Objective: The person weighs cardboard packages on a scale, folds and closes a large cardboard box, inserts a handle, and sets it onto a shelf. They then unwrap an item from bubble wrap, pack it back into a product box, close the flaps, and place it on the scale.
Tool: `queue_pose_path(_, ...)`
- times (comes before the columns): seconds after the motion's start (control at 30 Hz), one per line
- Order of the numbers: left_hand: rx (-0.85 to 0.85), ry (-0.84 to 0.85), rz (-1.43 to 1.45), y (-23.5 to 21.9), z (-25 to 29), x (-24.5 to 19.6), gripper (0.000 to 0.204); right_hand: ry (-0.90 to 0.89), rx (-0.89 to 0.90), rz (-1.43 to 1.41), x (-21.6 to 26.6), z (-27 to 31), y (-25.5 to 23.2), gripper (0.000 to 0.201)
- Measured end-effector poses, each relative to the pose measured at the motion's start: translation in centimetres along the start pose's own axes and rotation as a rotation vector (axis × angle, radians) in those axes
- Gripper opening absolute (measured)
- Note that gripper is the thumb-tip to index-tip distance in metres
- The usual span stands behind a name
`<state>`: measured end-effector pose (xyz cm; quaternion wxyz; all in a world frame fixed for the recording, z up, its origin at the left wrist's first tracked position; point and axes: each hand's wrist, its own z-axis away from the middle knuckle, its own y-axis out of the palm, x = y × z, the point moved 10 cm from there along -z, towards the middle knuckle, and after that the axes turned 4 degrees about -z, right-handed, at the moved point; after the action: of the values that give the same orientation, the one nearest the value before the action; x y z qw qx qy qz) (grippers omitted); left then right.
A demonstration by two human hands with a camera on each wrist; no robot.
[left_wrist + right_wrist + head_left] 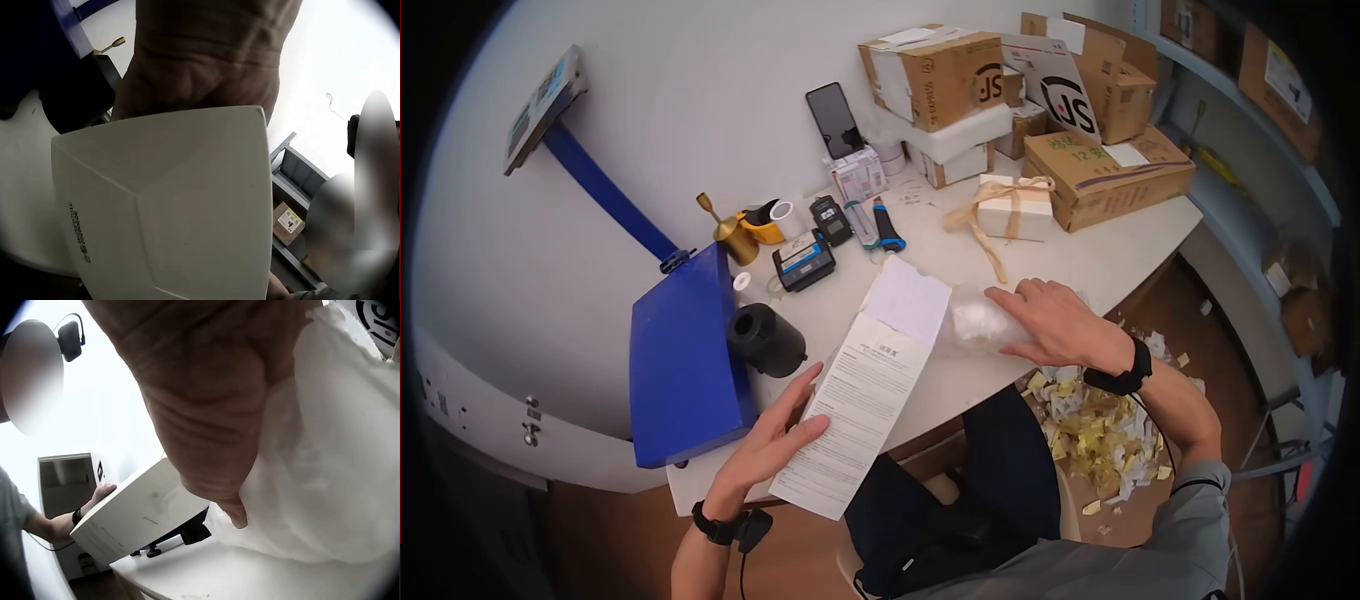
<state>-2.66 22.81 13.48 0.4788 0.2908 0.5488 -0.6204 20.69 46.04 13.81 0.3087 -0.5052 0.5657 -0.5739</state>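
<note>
My left hand (778, 440) grips a long white box (855, 405) by its side, thumb on the printed face. The box tilts over the table's front edge, its pale flap (910, 300) standing out at the far end. From the left wrist, the box's plain underside (200, 200) covers the fingers. My right hand (1060, 325) holds a white bundle in clear plastic wrap (978, 320) just right of the flap, thumb and fingers spread round it. In the right wrist view the translucent wrap (331, 462) bulges past the palm, and most fingertips are hidden.
A black cylinder (766, 340) stands beside a blue scale (685, 350) on the left. Behind are a tape dispenser (762, 222), a utility knife (887, 226) and a phone (835, 118). A ribboned white box (1015, 208) and cardboard cartons (1110, 180) fill the back right. Paper scraps (1100, 440) litter the floor.
</note>
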Motion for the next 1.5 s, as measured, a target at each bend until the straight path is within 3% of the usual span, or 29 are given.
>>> queue_pose_path(0.1,0.09,-0.114,-0.17,0.0,-0.7,1.8,0.069,0.049,-0.011,0.027,-1.4,2.6,-1.1,0.072)
queue_pose_path(0.17,0.047,-0.164,-0.299,0.3,-0.8,1.1,0.064,0.084,-0.02,0.007,-2.3,3.9,-1.9,0.072)
queue_pose_path(0.27,-0.273,0.145,-0.788,0.1,-0.7,-4.6,0.069,0.168,-0.011,-0.054,-4.2,5.0,-2.0,0.076)
queue_pose_path(0.37,-0.322,0.229,-0.885,2.7,-3.3,-9.5,0.075,0.149,-0.036,-0.079,-4.3,5.1,-1.6,0.076)
queue_pose_path(0.5,-0.335,0.262,-1.021,4.4,-11.6,-9.8,0.096,0.132,-0.04,-0.08,-4.3,4.7,-0.9,0.076)
queue_pose_path(0.57,-0.148,-0.054,-0.799,4.4,-15.6,-6.3,0.108,0.103,-0.082,-0.019,-3.8,4.8,-1.1,0.072)
queue_pose_path(0.7,-0.151,-0.097,-0.806,4.0,-17.1,-4.2,0.109,0.101,-0.114,-0.009,-3.6,5.1,-1.3,0.073)
queue_pose_path(0.77,-0.189,0.06,-0.734,4.5,-16.2,-5.3,0.103,0.1,-0.131,0.0,-3.6,5.2,-1.2,0.073)
queue_pose_path(0.9,-0.272,0.196,-0.699,4.4,-15.3,-6.0,0.097,0.111,-0.114,0.018,-3.6,5.0,-1.1,0.073)
queue_pose_path(0.97,-0.336,0.202,-0.386,3.3,-15.0,-6.4,0.092,0.124,-0.094,0.003,-3.7,5.0,-1.1,0.073)
queue_pose_path(1.0,-0.335,0.204,-0.383,3.3,-15.0,-6.1,0.092,0.125,-0.092,0.007,-3.8,5.0,-1.3,0.073)
queue_pose_path(1.07,-0.326,0.355,0.081,2.6,-14.7,-5.7,0.074,0.129,-0.087,-0.07,-4.6,5.0,-1.7,0.073)
queue_pose_path(1.1,-0.323,0.358,0.08,2.2,-14.8,-5.1,0.074,0.133,-0.09,-0.068,-4.9,4.7,-2.4,0.073)
queue_pose_path(1.17,-0.267,0.42,0.189,1.7,-14.7,-4.3,0.052,0.184,-0.232,-0.149,-5.5,4.3,-5.7,0.077)
queue_pose_path(1.2,-0.263,0.418,0.19,1.8,-14.5,-4.5,0.052,0.174,-0.344,-0.202,-5.1,4.0,-7.5,0.08)
queue_pose_path(1.23,-0.323,0.433,0.193,1.3,-13.9,-4.9,0.034,0.178,-0.344,-0.203,-4.7,2.9,-7.5,0.08)
queue_pose_path(1.27,-0.383,0.448,0.195,0.7,-13.4,-5.2,0.02,0.153,-0.519,-0.223,-4.1,2.2,-8.8,0.082)
queue_pose_path(1.3,-0.379,0.448,0.193,0.6,-13.4,-5.1,0.02,0.127,-0.697,-0.242,-3.6,1.9,-9.8,0.083)
queue_pose_path(1.37,-0.394,0.615,0.219,-0.2,-12.7,-5.9,0.029,0.097,-0.705,-0.193,-2.0,-0.4,-7.6,0.082)
queue_pose_path(1.43,-0.414,0.587,0.176,-0.3,-12.4,-5.7,0.034,0.061,-0.714,-0.144,-0.7,-1.2,-5.5,0.08)
queue_pose_path(1.5,-0.435,0.554,0.139,-0.5,-12.3,-5.5,0.04,0.079,-0.523,-0.072,0.4,-2.3,-2.3,0.086)
